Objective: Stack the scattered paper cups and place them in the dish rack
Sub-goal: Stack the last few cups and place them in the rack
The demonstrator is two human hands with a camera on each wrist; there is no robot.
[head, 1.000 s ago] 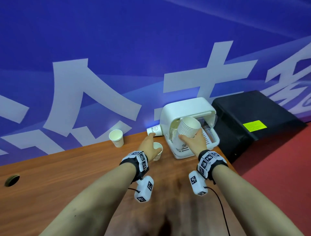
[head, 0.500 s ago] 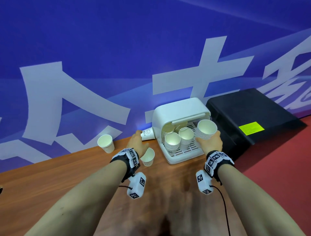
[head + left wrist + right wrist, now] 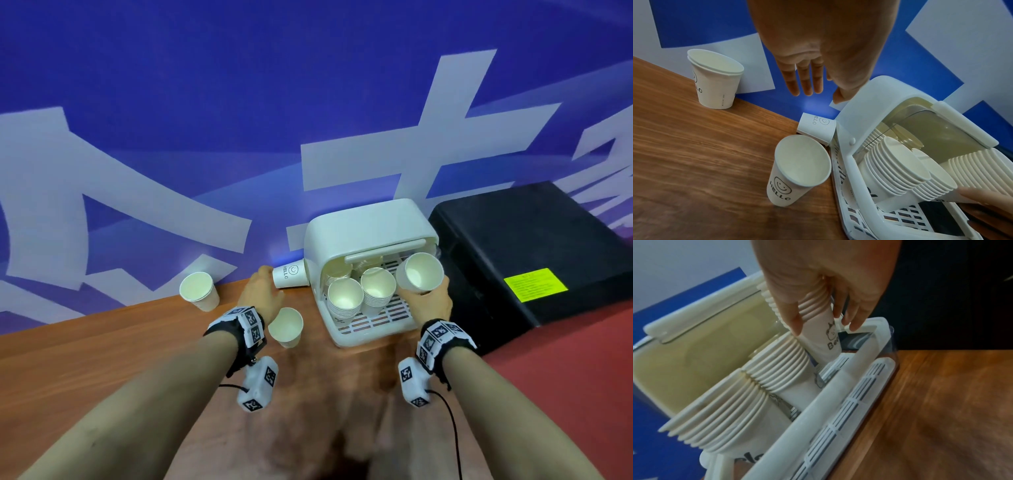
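Item 1: pair of nested white paper cups (image 3: 199,291), standing upright near the back edge of the brown wooden table (image 3: 85,359), toward its left; nobody is touching it

Item 2: left hand (image 3: 262,298), fingers straight and slack, gripping nothing, hovering over the toppled white paper cup printed HELLO (image 3: 290,273), which is lying on its side at the table's back edge against the left wall of the white plastic dish rack (image 3: 363,222). Risk: a loose pinch is likely to roll this cup along the wall

Item 3: single upright white HELLO cup (image 3: 286,327), standing just left of the rack's front left corner, under the left wrist. Risk: the wrist is likely to knock it over in reaching

Item 4: two tall white cup stacks (image 3: 359,299), leaning inside the rack

Item 5: right hand (image 3: 430,303), fingers curling round a tall ribbed stack of white paper cups (image 3: 419,274), lowering it at the rack's right side. Risk: its base is crowding the neighbouring stack and the rack's front rail; a tilted release would probably tip the row
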